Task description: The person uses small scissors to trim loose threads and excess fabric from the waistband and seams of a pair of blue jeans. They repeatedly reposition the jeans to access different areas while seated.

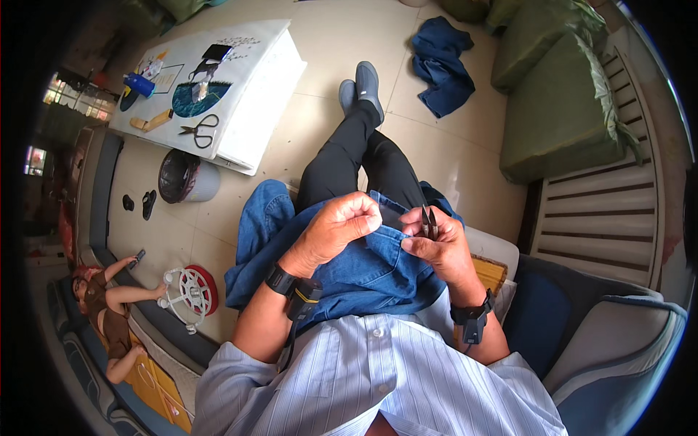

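A blue denim garment lies across my lap. My left hand is closed in a pinch above it, near the garment's upper edge; whatever is between the fingertips is too small to make out. My right hand pinches the denim edge between thumb and finger. Small dark thread snips are also tucked in that hand, their pointed blades facing away from me. Folds of the garment hang over both of my thighs.
To the left stands a white-covered table with large scissors and a blue bottle. A wastebasket sits below. More denim lies on the floor ahead. Another person reclines on a sofa at left; a slatted bench stands right.
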